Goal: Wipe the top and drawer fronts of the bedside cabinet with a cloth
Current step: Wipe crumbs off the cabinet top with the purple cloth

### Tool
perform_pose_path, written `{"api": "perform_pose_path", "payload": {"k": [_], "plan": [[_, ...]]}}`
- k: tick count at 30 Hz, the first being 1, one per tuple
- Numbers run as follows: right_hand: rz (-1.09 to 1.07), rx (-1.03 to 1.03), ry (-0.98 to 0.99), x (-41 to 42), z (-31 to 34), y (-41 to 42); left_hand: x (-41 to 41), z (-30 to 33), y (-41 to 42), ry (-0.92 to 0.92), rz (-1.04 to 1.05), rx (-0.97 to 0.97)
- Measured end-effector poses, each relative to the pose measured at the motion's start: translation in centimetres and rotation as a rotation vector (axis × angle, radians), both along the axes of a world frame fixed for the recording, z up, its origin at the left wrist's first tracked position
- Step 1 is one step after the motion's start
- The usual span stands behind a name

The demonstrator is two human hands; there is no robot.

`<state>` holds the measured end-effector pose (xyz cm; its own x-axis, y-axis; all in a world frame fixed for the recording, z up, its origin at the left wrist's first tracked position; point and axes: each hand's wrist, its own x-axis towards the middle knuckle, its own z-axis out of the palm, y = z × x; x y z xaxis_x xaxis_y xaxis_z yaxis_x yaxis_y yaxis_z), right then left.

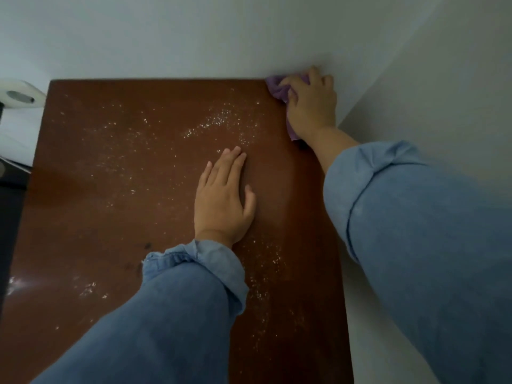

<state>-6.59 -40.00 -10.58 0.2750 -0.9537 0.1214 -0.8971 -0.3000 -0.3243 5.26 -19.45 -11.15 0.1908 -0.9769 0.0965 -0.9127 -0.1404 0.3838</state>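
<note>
The right hand (311, 103) lay in the upper right of the frame, fingers bunched around a purple cloth (277, 88) and pressing it into the far corner of the brown cabinet top (110, 217), right where the top met the white wall (194, 37). The cloth showed at the fingertips and again below the heel of the hand, so most of it was hidden under the palm. The left hand (223, 200) rested near the middle of the frame, flat on the wood with fingers close together, holding nothing.

White specks and dust (213, 123) were scattered across the centre and down toward the lower right, with a few patches at the lower left. A white object (20, 97) sat past the upper left edge; I couldn't tell what it was. The drawer fronts were out of view.

To my eye the top was barely started. Doing it well would mean pulling the cloth from that corner toward the near edge in overlapping passes, keeping it flat so the grit gathers instead of spreading. The left hand was resting right in the dusty patch and would need lifting before the cloth reached it.
</note>
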Motion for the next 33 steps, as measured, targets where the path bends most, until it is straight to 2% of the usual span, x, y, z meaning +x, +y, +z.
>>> {"api": "perform_pose_path", "payload": {"k": [5, 17, 22, 27, 30, 33], "plan": [[0.025, -0.061, -0.150, -2.0, -0.4, 7.1, 0.0, 0.0, -0.1, 0.011, -0.006, -0.020], [-0.005, -0.083, -0.173, -6.7, -0.3, 24.2, 0.1, -0.3, 0.1, 0.018, -0.026, -0.047], [-0.009, -0.063, -0.161, -7.7, -0.2, 28.7, 0.4, -0.3, 0.1, -0.006, -0.048, 0.020], [-0.039, 0.051, -0.347, -6.1, 3.4, 26.5, 1.7, 1.7, 0.5, -0.032, -0.107, 0.095], [-0.015, 0.077, -0.361, -3.1, 5.2, 20.7, 3.1, 2.6, 1.7, -0.042, -0.011, 0.048], [-0.012, 0.075, -0.360, -0.4, 5.8, 14.8, 4.7, 2.6, 3.0, -0.053, -0.010, 0.078]]}}
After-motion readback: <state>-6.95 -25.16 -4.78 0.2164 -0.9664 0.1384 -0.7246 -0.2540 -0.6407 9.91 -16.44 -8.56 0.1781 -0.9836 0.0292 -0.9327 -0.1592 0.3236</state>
